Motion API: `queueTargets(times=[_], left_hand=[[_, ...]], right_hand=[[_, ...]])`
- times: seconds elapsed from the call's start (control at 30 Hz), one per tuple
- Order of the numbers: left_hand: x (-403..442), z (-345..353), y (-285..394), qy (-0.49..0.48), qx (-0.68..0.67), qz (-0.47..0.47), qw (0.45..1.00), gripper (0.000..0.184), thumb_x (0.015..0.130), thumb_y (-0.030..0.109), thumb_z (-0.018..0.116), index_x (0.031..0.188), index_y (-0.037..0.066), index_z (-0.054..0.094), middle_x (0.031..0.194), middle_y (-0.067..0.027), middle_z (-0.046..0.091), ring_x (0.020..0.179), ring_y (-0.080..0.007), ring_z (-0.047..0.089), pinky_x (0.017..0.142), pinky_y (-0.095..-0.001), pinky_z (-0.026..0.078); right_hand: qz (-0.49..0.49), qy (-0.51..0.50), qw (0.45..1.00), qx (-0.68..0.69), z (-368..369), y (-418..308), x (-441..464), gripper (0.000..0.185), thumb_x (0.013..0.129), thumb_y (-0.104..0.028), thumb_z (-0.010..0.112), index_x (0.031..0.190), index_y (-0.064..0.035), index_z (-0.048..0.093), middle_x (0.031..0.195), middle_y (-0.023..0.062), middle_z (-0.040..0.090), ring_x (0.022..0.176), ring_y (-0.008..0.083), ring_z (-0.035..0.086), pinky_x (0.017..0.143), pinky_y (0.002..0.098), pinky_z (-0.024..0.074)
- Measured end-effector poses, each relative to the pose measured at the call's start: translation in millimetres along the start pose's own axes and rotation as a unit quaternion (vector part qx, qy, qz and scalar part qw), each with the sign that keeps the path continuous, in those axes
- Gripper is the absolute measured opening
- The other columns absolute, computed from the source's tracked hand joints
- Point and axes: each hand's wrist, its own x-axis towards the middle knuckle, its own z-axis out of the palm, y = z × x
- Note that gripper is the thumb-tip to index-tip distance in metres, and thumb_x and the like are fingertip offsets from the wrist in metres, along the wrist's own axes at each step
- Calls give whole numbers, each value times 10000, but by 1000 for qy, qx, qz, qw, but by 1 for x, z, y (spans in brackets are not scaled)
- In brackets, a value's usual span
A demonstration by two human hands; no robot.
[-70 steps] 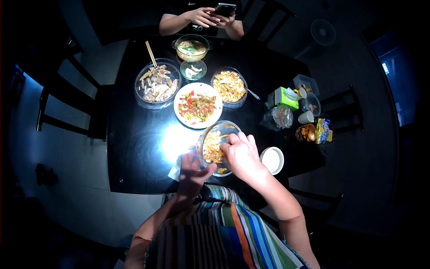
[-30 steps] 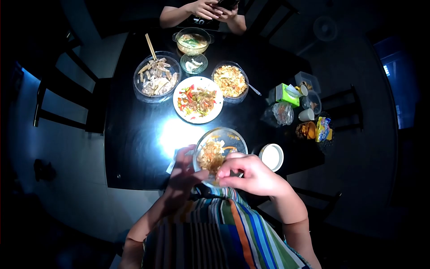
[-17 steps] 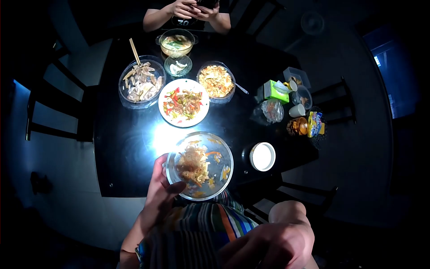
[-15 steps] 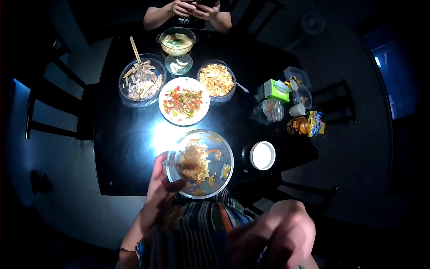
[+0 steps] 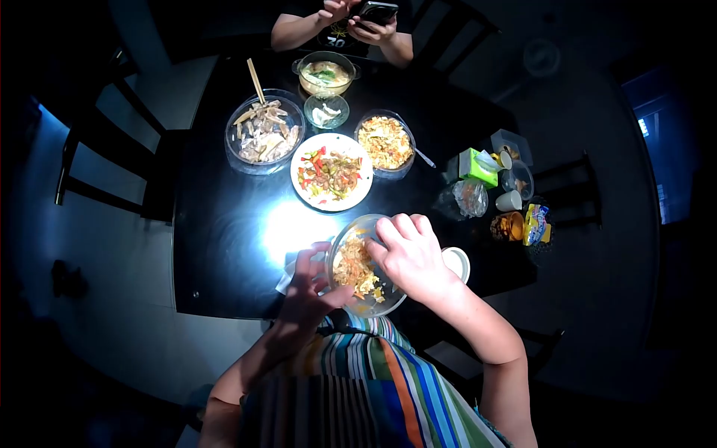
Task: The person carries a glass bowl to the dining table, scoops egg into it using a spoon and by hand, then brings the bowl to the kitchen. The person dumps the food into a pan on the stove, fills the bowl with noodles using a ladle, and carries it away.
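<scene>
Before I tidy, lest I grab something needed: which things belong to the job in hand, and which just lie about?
In use: left hand, right hand, clear bowl, food inside it.
Seemingly just lying about: tissue box, plastic bag, yellow packet.

Bare right hand (image 5: 411,254): fingertips hidden from me; contact with the orange-flecked food (image 5: 354,263) undetermined. Clear round bowl (image 5: 371,308): right side covered by that hand. White round dish (image 5: 458,263): partly concealed behind it. Black printed shirt (image 5: 337,39): wearer's head cropped above. Yellow-and-blue packet (image 5: 535,224): lettering illegibly small.
</scene>
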Motion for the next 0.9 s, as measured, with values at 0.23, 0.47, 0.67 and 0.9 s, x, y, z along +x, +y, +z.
queueTargets(times=[0.23, 0.47, 0.67, 0.9], left_hand=[[3, 0, -4, 17, 28, -13, 999, 685, 704, 112, 660, 1252, 75, 252, 1117, -154, 463, 1061, -254, 470, 857, -377, 442], [6, -6, -8, 0, -59, 44, 997, 665, 712, 66, 633, 1263, 68, 260, 1162, -147, 448, 1118, -246, 447, 928, -371, 400], [3, -4, -4, 20, -165, 83, 983, 714, 674, -25, 529, 1320, 47, 235, 1243, -128, 415, 1178, -236, 405, 992, -358, 329], [-1, -5, -4, 33, -144, 70, 987, 712, 678, -21, 531, 1320, 50, 231, 1243, -135, 415, 1172, -241, 410, 983, -354, 341]], right_hand=[[8, -14, 1000, -13, 7, -4, -2, 133, 662, -153, 558, 763, -90, 617, 858, 33, 480, 877, 195, 460, 782, 353, 341], [163, 47, 872, 459, -67, -6, -13, 122, 685, -106, 679, 792, -71, 632, 842, 42, 551, 806, 232, 467, 749, 363, 366], [-82, 190, 491, 846, -117, -46, -12, 207, 794, -126, 624, 613, -26, 614, 717, 92, 590, 658, 195, 483, 566, 320, 341], [-24, 194, 651, 734, -118, -51, -30, 142, 775, -166, 617, 711, -39, 620, 721, 85, 525, 655, 222, 430, 621, 336, 314]])
